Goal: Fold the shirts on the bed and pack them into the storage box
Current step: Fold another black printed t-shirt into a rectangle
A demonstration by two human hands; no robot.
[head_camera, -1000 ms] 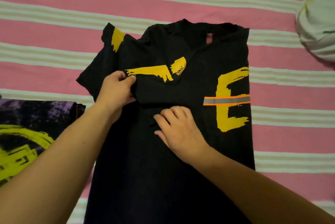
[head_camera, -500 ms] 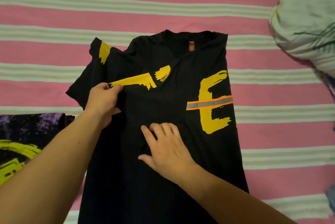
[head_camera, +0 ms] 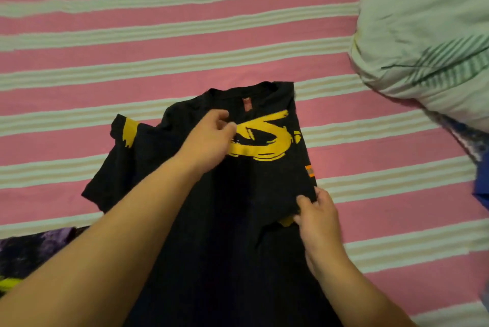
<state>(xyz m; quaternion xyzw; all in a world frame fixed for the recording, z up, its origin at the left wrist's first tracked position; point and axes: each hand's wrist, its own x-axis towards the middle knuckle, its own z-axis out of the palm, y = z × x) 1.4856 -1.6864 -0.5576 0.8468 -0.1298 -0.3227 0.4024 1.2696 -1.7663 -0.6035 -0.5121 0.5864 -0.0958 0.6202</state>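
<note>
A black shirt (head_camera: 232,234) with yellow print lies on the pink-and-pale striped bed (head_camera: 158,43), filling the centre and lower middle of the frame, its collar toward the top and a red neck label showing just under it. One sleeve sticks out flat at the centre left, marked with a yellow patch. The shirt's right-hand part is folded over so the yellow print sits across the chest. The left hand (head_camera: 209,138) reaches in from the lower left and pinches the fabric beside the print, just below the collar, thumb and fingers closed on the cloth. The right hand (head_camera: 318,216) comes in from the lower right and grips the shirt's right edge, fingers curled round the hem of the folded part. A purple-and-yellow garment (head_camera: 31,252) lies at the lower left edge, touching the shirt. A pale green pillow (head_camera: 423,43) rests at the upper right.
</note>
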